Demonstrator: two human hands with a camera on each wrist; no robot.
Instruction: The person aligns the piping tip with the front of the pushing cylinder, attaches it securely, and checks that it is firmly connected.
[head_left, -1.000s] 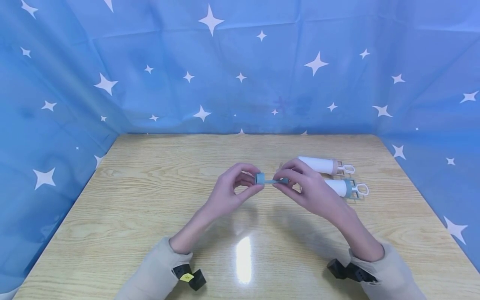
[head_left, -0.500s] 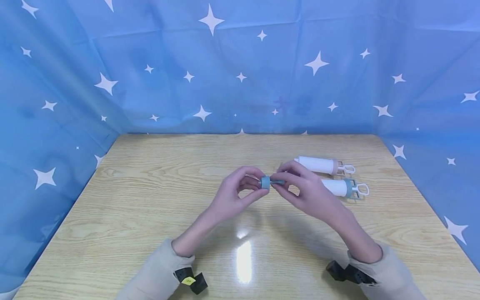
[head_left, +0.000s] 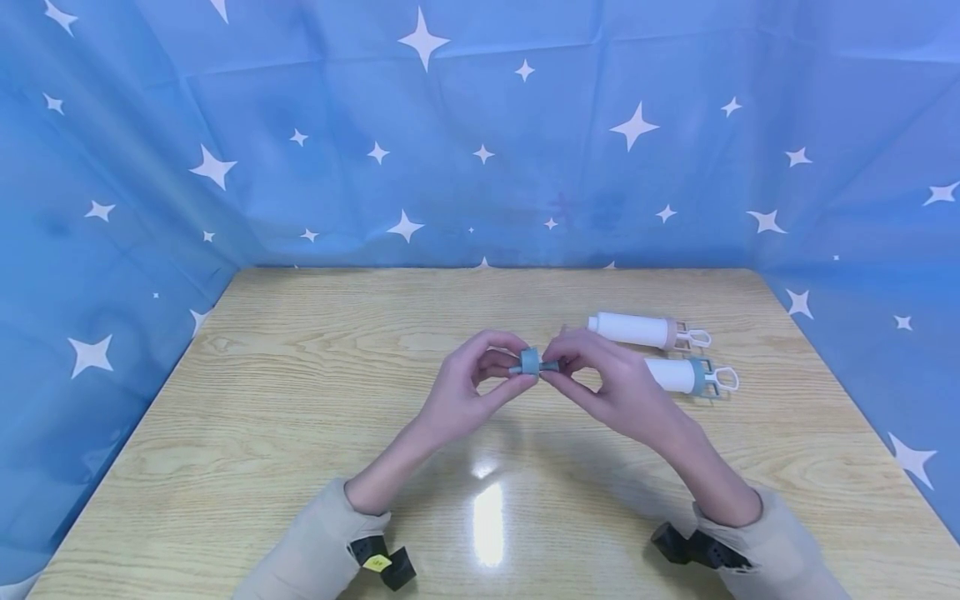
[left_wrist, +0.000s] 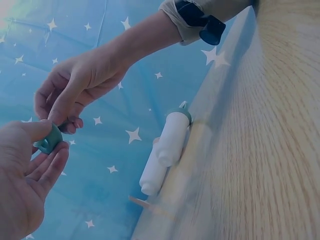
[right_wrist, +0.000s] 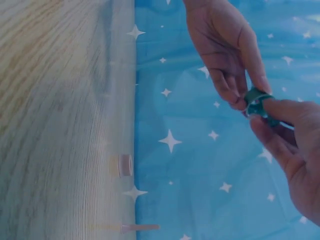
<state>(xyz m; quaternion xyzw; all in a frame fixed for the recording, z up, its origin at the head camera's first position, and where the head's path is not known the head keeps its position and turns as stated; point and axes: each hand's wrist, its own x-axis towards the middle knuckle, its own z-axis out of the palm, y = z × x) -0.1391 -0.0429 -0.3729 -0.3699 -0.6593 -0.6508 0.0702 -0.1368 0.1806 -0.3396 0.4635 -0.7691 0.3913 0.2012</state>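
Note:
In the head view my left hand (head_left: 468, 379) pinches a teal ring-shaped cap (head_left: 529, 361) between thumb and fingers, above the middle of the table. My right hand (head_left: 618, 387) meets it from the right, its fingertips and thumb pinching a slim teal nozzle (head_left: 551, 366). The nozzle runs through the cap, and its thin tip sticks out on the left side. The right wrist view looks into the cap's open round end (right_wrist: 256, 102), close against the right fingertips. Both hands are raised off the table, as the left wrist view shows.
Two white syringe-like tubes with loop handles lie at the right back: one has a pink collar (head_left: 633, 330), the other a teal collar (head_left: 671, 375). A pink cap (right_wrist: 125, 165) and a slim pink nozzle (right_wrist: 142, 227) are on the wooden table (head_left: 300, 350). Blue star-printed cloth (head_left: 480, 125) surrounds it.
The left hand and cap have moved right, toward the right hand. The nozzle has slid through the cap, so its tip now shows on the left.

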